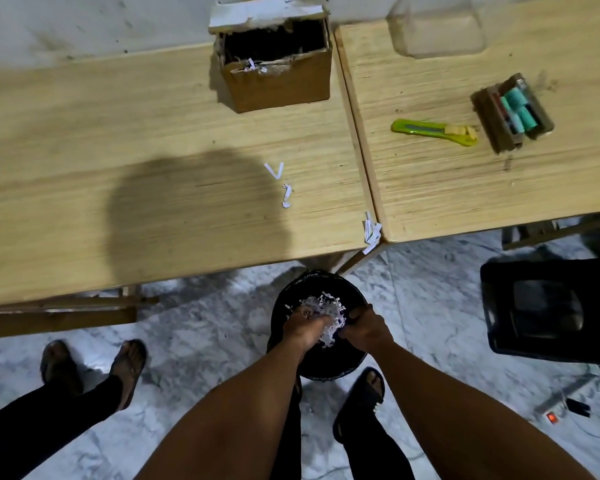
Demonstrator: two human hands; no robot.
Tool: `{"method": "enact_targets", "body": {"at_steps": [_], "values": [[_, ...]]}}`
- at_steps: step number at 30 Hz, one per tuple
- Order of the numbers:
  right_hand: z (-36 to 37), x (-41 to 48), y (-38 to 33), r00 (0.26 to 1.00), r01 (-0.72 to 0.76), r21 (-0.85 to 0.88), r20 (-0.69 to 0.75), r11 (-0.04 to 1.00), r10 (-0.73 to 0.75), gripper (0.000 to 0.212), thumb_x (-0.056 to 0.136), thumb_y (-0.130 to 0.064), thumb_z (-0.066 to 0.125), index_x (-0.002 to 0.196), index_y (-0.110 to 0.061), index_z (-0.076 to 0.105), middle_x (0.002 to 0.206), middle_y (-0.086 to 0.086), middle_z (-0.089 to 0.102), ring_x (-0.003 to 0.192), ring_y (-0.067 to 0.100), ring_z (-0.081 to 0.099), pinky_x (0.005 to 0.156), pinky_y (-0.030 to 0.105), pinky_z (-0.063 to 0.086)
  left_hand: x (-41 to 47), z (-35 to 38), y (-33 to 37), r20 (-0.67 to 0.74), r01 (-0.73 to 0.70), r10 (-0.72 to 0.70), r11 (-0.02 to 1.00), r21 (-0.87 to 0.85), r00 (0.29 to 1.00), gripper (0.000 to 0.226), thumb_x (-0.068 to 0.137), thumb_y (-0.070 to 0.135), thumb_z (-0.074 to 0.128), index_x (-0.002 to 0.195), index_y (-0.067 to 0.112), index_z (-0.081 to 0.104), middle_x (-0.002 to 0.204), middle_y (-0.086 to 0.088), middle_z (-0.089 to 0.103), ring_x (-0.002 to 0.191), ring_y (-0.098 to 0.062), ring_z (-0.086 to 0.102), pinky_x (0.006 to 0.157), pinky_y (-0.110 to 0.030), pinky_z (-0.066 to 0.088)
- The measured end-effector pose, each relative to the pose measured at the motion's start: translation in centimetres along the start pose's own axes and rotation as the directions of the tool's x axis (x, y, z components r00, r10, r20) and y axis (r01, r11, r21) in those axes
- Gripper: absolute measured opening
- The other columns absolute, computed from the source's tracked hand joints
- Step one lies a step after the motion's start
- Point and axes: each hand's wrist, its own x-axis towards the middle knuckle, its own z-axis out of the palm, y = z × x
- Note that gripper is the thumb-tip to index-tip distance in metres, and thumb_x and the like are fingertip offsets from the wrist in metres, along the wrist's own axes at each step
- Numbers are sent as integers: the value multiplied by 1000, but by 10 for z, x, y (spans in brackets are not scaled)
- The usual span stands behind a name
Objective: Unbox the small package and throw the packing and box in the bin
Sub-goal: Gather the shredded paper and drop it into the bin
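Note:
An open brown cardboard box [278,83] stands at the back of the left wooden table, with a few paper shreds on its rim. On the floor below the table edge sits a black bin [284,299]. Both my hands are over its mouth. A wad of white shredded paper packing [328,311] lies between them. My left hand [303,325] is closed on the shreds, and my right hand [362,329] presses against the wad from the right, by the bin's rim. The unpacked item, a brown tray holding teal rolls [513,112], rests on the right table.
A green utility knife [433,131] lies on the right table. Loose paper strips [279,183] lie on the left table and at its corner [371,232]. A black chair [548,306] stands at right. Another person's sandalled feet [90,365] are at left. A power strip [561,407] lies on the floor.

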Motion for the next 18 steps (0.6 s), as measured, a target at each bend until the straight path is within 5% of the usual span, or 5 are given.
{"method": "enact_targets", "body": {"at_steps": [6, 11, 15, 18], "values": [[-1, -7, 4, 1000, 31, -51, 4, 998, -31, 37, 82, -29, 68, 116, -17, 61, 119, 11, 61, 110, 31, 60, 92, 41, 53, -7, -8, -2, -4, -5, 5, 997, 78, 1000, 59, 89, 40, 66, 140, 16, 49, 142, -10, 51, 126, -29, 51, 99, -28, 41], [-17, -36, 0, 985, 153, -158, -50, 976, -162, 35, 84, -37, 64, 109, -13, 66, 103, 9, 67, 98, 29, 65, 80, 36, 55, -40, -29, 8, -10, -47, 49, 982, 181, 999, 55, 90, 39, 64, 137, 15, 50, 140, -9, 52, 124, -26, 51, 94, -25, 40], [-48, -72, -17, 901, 360, -330, -119, 873, -417, 29, 85, -37, 56, 110, -29, 67, 106, 6, 70, 97, 29, 65, 73, 30, 49, -86, -50, 26, 22, -104, 102, 937, 332, 995, 58, 87, 46, 64, 137, 19, 51, 141, -3, 50, 126, -22, 50, 103, -28, 42], [-76, -100, -32, 798, 495, -401, -141, 771, -586, 25, 86, -39, 48, 99, -28, 66, 91, 5, 72, 88, 28, 67, 66, 31, 47, -120, -65, 44, 43, -191, 191, 886, 423, 981, 45, 88, 42, 62, 125, 16, 60, 129, -4, 58, 117, -21, 57, 95, -27, 46]]}}
